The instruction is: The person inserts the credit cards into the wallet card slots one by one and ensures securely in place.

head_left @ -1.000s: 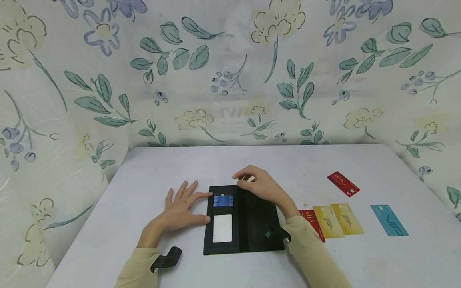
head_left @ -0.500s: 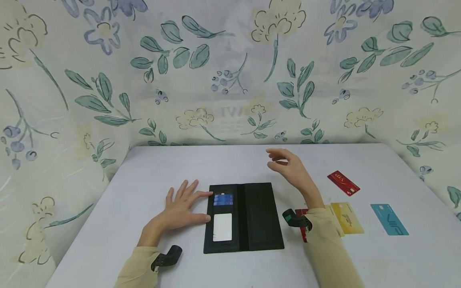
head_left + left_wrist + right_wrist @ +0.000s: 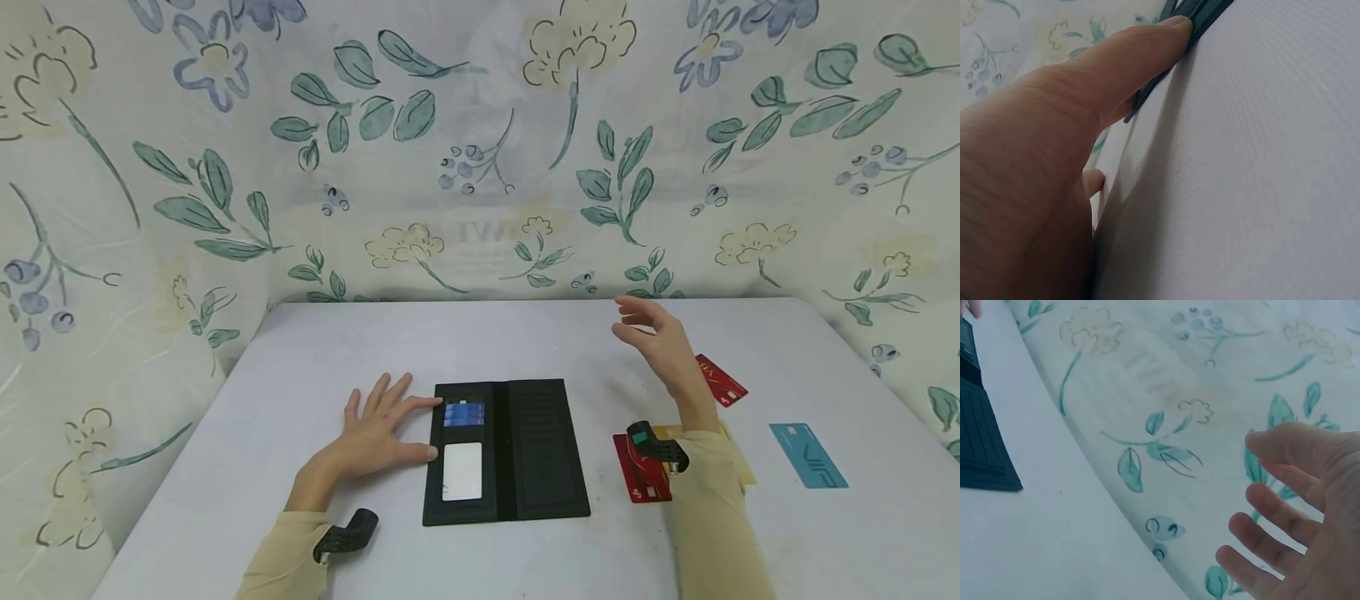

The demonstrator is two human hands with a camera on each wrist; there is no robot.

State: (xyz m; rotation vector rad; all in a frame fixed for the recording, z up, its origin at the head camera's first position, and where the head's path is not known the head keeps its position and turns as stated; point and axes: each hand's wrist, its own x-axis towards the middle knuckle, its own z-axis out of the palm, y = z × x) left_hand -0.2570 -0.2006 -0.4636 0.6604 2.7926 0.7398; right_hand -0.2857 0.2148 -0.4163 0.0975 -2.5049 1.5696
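Wallet [image 3: 549, 458], black and slot-ridged, is laid unfolded, well off the far edge of the white table [image 3: 360, 333]. The wallet's left edge is touched by the left hand [image 3: 372, 440], fingers spread. Nearer the far edge, the right hand [image 3: 662, 348] is raised, fingers curved and apart; thin cards [image 3: 809, 456] are laid toward the right edge.

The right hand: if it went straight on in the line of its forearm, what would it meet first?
Probably the floral backdrop behind the table; in the head view nothing else shows ahead of the right hand, though its height and distance are hard to judge.
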